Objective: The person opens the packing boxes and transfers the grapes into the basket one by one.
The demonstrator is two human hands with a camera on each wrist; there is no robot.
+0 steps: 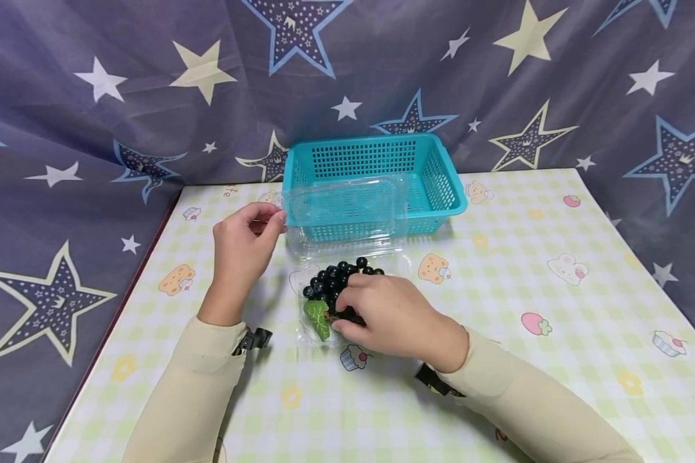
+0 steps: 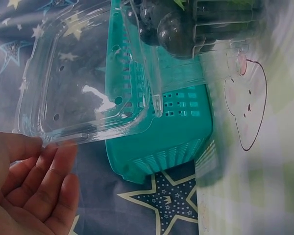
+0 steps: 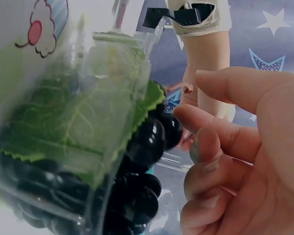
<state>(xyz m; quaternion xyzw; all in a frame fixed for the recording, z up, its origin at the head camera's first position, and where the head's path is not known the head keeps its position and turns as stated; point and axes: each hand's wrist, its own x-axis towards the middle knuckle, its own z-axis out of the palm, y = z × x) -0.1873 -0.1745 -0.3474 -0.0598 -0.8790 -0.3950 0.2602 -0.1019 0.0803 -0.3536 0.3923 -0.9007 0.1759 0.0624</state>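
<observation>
A clear plastic clamshell box (image 1: pixel 308 331) lies on the table, its lid (image 1: pixel 347 209) raised and overlapping the basket behind. At the lid's left corner my left hand (image 1: pixel 243 241) pinches the rim between thumb and fingers, as the left wrist view (image 2: pixel 36 181) also shows. A bunch of black grapes (image 1: pixel 330 281) with a green leaf (image 1: pixel 317 318) sits in the box. Over the grapes' right side is my right hand (image 1: pixel 385 315). In the right wrist view its thumb and index fingertips (image 3: pixel 182 115) stand apart around the brown stem (image 3: pixel 179 88), beside the grapes.
A turquoise plastic basket (image 1: pixel 376 222) stands at the back of the table, against the star-patterned curtain (image 1: pixel 150 77). The table is covered by a checked cloth (image 1: pixel 556 386) printed with cupcakes, strawberries and animal faces.
</observation>
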